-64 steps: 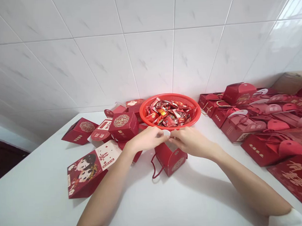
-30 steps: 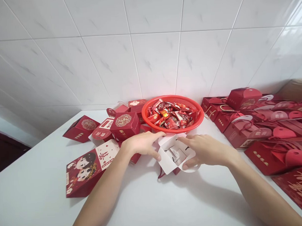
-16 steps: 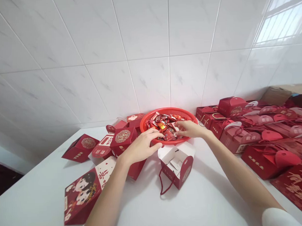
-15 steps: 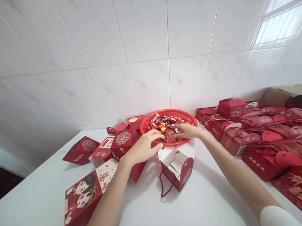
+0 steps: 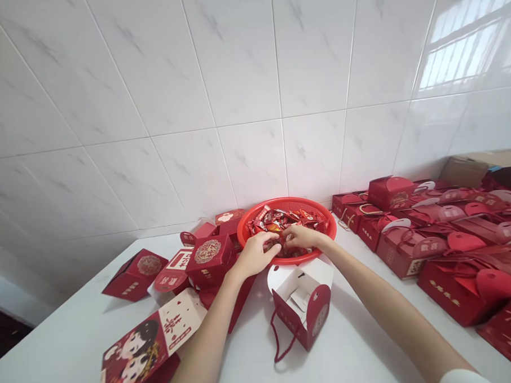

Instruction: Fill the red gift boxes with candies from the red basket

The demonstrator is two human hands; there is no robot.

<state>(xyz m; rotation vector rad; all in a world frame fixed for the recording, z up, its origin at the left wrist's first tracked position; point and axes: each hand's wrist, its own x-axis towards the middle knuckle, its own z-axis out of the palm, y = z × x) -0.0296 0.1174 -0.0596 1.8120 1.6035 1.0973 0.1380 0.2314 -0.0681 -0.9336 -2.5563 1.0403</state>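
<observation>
A red plastic basket [image 5: 332, 233] full of red-wrapped candies [image 5: 277, 217] stands against the wall. My left hand [image 5: 258, 253] reaches over its near rim, thumb and fingers curved with a gap between them above the candies. Close beside it, my right hand [image 5: 302, 237] is down among the candies with its fingers curled; what lies under the fingertips is hidden. Just in front of the basket sits a small red gift box [image 5: 300, 308], its top open and its white inside showing folded white flaps. A dark red cord handle [image 5: 283, 357] hangs off its left side.
Several red boxes [image 5: 210, 258] lie loosely to the left, one printed with cartoon faces [image 5: 138, 354]. On the right, closed red gift boxes [image 5: 410, 247] stand packed in rows. Behind them is a brown carton [image 5: 466, 171]. A white tiled wall [image 5: 254, 169] borders the white table [image 5: 241, 361].
My right hand has moved left and deeper into the candies, close to my left hand. The left fingers have curled in more. The camera view has tilted up slightly.
</observation>
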